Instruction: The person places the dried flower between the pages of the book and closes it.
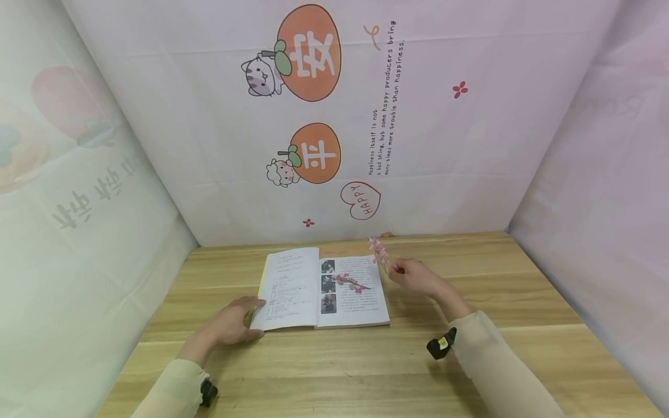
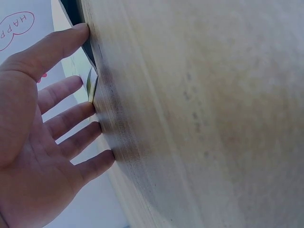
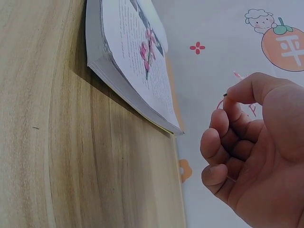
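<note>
An open book (image 1: 292, 296) lies on the table, with printed text on both pages and small photos on the right one. My left hand (image 1: 232, 322) touches its lower left edge, and the left wrist view shows fairly straight fingers (image 2: 71, 116) there. Beside the book's right edge, my right hand (image 1: 415, 276) pinches a pink flower sprig (image 1: 377, 249) by its thin stem. In the right wrist view the thumb and index fingertip meet at the stem's end, and the hand hides most of that sprig. Another pink flower sprig (image 3: 146, 52) rests on the right page.
The wooden table (image 1: 334, 371) stretches in front of the book and to both sides. A white printed cloth (image 1: 428, 191) rises behind it, and similar cloth walls stand at left and right. A black camera (image 1: 441, 343) is strapped on the right wrist.
</note>
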`<state>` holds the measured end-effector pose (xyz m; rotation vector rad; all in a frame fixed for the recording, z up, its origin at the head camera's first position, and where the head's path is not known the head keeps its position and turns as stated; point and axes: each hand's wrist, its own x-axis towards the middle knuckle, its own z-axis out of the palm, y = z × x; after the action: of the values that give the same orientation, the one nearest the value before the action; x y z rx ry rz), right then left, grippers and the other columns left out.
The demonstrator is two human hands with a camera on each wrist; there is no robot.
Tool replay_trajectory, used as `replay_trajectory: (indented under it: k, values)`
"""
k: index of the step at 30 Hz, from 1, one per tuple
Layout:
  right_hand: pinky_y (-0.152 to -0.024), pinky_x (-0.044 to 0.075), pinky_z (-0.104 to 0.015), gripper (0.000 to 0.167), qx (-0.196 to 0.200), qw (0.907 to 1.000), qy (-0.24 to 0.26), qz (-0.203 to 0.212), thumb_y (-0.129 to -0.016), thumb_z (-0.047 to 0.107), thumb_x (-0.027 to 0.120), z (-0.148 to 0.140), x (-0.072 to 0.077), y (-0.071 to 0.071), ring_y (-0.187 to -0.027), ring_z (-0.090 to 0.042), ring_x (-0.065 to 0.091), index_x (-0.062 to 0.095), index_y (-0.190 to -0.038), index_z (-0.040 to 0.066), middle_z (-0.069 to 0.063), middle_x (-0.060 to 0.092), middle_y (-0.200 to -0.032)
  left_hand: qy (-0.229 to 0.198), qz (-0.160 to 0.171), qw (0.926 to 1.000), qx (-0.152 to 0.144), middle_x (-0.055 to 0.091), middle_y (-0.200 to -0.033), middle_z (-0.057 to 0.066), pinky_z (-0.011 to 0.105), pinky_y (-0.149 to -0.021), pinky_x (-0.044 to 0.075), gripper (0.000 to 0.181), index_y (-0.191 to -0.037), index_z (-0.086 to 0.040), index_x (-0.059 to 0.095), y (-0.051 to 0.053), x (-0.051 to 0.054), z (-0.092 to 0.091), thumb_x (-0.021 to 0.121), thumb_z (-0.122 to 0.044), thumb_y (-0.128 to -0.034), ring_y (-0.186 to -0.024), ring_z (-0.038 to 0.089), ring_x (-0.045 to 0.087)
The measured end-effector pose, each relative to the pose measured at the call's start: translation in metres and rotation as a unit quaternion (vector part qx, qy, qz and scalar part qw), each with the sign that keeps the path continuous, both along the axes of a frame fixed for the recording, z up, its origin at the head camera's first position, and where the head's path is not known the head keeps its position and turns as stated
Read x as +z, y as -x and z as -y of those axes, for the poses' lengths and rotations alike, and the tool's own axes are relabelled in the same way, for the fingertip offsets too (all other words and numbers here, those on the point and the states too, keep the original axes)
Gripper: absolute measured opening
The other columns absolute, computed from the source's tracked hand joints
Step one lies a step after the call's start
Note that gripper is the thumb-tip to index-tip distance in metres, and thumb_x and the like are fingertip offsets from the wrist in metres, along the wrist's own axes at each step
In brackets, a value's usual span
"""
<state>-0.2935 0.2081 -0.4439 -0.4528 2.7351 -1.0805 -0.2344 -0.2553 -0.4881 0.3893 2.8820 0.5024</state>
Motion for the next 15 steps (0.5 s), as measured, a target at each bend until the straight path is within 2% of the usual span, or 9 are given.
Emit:
replay_trajectory:
  k: [15]
  values:
    - [-0.058, 0.037, -0.024, 0.02, 0.009, 0.9999, -0.004, -0.011, -0.1, 0.019, 0.054, 0.0032, -0.0014, 0.0015, -0.065, -0.013, 0.045, 0.056, -0.084, 0.008, 0.001, 0.049, -0.072, 0.001, -0.001, 1.0, -0.001, 0.041, -0.157, 0.017, 0.057, -0.117, 0.036, 0.076, -0.148, -0.015, 0.048, 0.0005, -0.0002, 0.0005, 0.08, -0.038, -0.0828, -0.144, 0.041, 0.038]
